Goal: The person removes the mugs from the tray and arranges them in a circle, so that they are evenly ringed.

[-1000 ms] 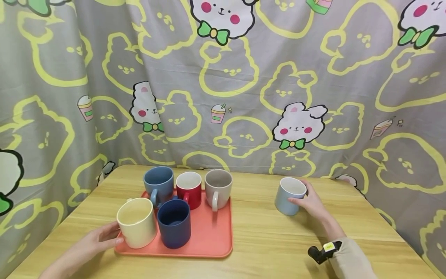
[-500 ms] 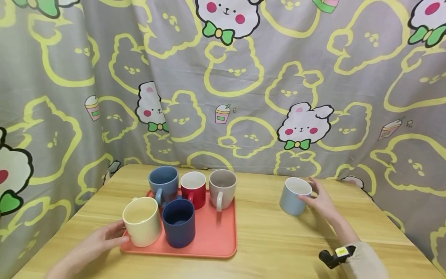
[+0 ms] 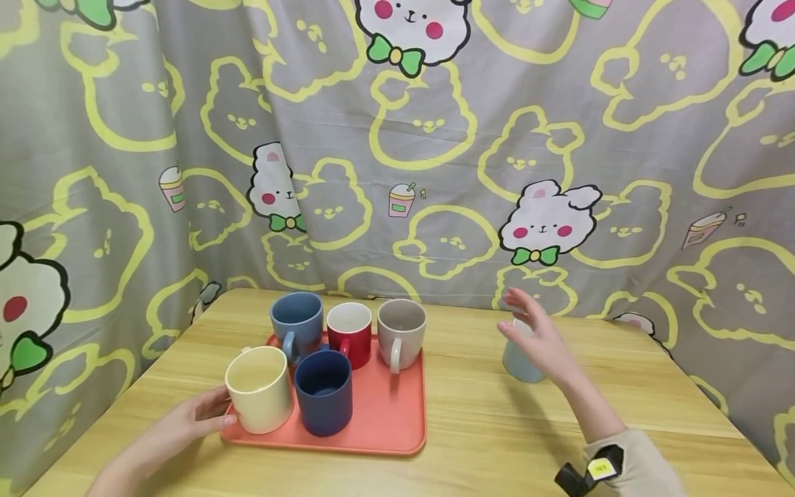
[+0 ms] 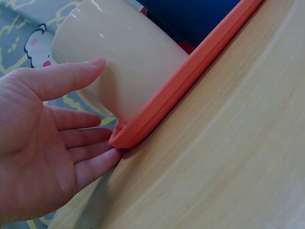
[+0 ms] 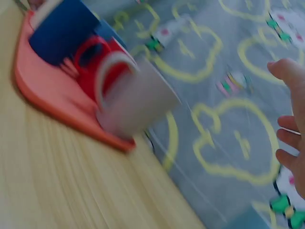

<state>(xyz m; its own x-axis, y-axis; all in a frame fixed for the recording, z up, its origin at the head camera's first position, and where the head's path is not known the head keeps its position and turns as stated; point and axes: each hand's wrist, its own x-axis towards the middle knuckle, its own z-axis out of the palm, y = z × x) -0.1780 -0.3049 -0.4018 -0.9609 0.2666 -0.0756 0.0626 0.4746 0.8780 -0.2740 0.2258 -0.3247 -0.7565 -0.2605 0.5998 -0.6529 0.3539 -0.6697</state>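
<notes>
My left hand (image 3: 186,417) is at the left edge of a coral-red tray (image 3: 388,417), beside a cream mug (image 3: 259,397). The left wrist view shows its fingers loosely extended, fingertips at the tray's corner (image 4: 136,133), thumb near the mug's wall. Also on the tray are a navy mug (image 3: 324,404), a blue mug (image 3: 301,317), a red mug with white inside (image 3: 355,345) and a grey mug (image 3: 406,335). My right hand (image 3: 540,342) hovers with spread fingers above a light blue mug (image 3: 522,367), which it partly hides. Nothing is in the right hand.
Everything stands on a wooden table (image 3: 466,428). A grey curtain (image 3: 435,172) with yellow outlines and rabbit faces hangs behind the table and along its sides. A black wrist camera mount (image 3: 590,473) sits at the right sleeve.
My right hand has let go of the light blue mug and lifted above it, while that mug stays on the table. The left hand keeps its place by the tray; the head view shifts slightly.
</notes>
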